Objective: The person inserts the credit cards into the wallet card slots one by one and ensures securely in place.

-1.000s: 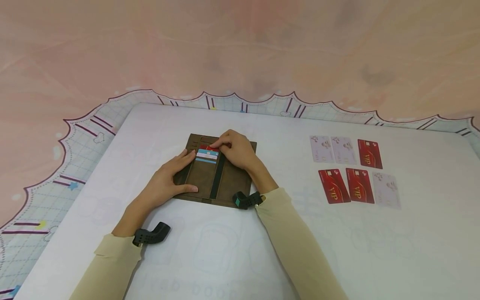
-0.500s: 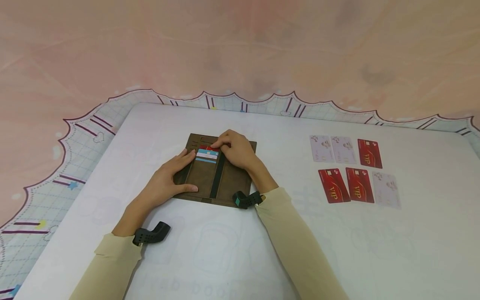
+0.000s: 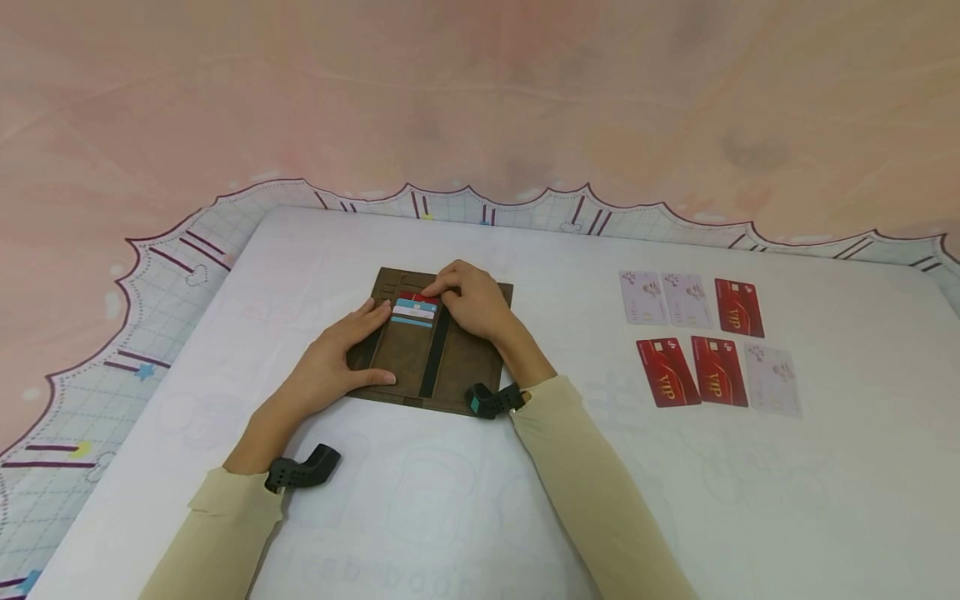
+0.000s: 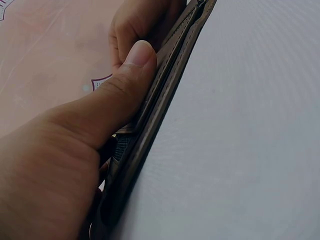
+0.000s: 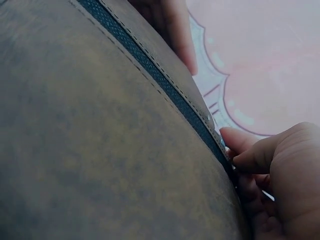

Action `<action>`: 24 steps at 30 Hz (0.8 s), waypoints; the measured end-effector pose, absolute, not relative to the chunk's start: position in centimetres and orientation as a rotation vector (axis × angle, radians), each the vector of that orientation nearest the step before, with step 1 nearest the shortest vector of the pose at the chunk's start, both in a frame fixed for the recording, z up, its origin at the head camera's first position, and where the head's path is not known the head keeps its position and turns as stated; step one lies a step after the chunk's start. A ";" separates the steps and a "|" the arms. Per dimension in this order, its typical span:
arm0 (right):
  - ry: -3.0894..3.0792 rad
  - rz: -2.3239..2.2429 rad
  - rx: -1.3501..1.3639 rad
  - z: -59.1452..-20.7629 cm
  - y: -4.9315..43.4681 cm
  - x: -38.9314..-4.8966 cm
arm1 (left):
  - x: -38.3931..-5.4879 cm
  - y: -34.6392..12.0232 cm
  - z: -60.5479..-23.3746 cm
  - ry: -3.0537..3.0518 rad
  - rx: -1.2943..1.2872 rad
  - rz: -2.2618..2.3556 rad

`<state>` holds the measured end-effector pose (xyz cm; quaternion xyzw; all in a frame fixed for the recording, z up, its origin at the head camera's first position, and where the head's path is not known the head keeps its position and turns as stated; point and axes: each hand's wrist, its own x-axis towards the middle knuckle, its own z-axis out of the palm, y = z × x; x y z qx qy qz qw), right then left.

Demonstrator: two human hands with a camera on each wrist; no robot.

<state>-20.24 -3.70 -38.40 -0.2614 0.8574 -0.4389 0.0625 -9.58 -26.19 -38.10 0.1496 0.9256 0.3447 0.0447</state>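
Observation:
A brown wallet (image 3: 471, 358) lies opened out on the table, with a dark strip down its middle. Several cards show in stepped slots on its left part: a red card (image 3: 408, 295) at the top, below it a blue card (image 3: 405, 304), then a whitish one and a thin blue edge. My left hand (image 3: 330, 354) rests on the wallet's left side, fingers extended; its thumb (image 4: 117, 95) lies on the leather in the left wrist view. With bent fingers, my right hand (image 3: 476, 302) pinches the red card at its right end, partly covering it. In the right wrist view the fingertips (image 5: 237, 140) meet at the wallet's edge.
On the right of the white table (image 3: 600, 500) lie two rows of loose cards, red VIP cards (image 3: 667, 372) and pale floral cards (image 3: 643, 298). A pinkish cloth (image 3: 480, 100) with a scalloped border spreads beyond the table's far edge. Each wrist wears a black band (image 3: 300, 468).
Almost nothing differs. Both hands keep their places on the wallet, and the right fingertips have shifted very slightly at the red card. The loose cards lie as before.

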 end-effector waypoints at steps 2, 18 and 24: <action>2.597 -1.345 -0.780 -38.4 -3.7 -20.1 | -9.6 -26.1 -38.1 2.827 0.457 1.059; 2.659 -1.527 -0.827 -32.8 2.1 -19.9 | -9.7 -26.2 -38.0 2.828 0.464 1.020; 2.738 -1.487 -0.810 -31.8 7.6 -20.3 | -9.6 -26.2 -38.1 2.822 0.459 1.018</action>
